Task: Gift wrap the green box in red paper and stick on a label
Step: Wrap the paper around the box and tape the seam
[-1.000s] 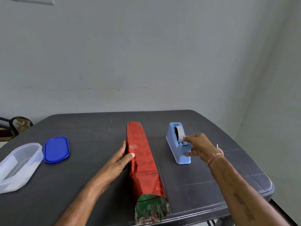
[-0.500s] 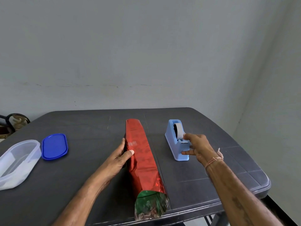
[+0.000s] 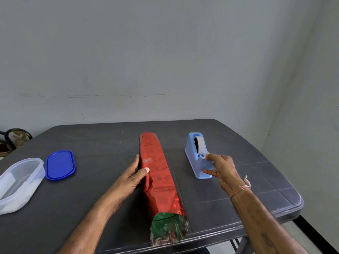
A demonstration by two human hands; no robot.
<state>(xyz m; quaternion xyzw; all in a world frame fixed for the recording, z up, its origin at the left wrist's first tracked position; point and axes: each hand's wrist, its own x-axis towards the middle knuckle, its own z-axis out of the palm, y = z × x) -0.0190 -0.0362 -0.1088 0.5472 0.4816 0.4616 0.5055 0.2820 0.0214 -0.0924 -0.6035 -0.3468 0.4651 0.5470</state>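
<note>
A long box wrapped in shiny red paper (image 3: 159, 173) lies lengthwise down the middle of the dark table (image 3: 102, 143). Its near end is unwrapped, and the green box (image 3: 167, 229) shows inside the paper tube. One piece of clear tape (image 3: 147, 160) sits on the paper seam. My left hand (image 3: 134, 177) grips the left side of the wrapped box, thumb on top. My right hand (image 3: 221, 168) is at a light blue tape dispenser (image 3: 198, 154), its fingertips pinching the tape end at the cutter.
A clear plastic tub (image 3: 18, 184) stands at the left edge with its blue lid (image 3: 60, 165) beside it. The table's front edge is just below the green end. A dark bag (image 3: 14, 138) sits beyond the table's far left corner.
My right hand has slid a little toward me along the dispenser, fingertips staying at the cutter. My left hand keeps the same hold on the wrapped box.
</note>
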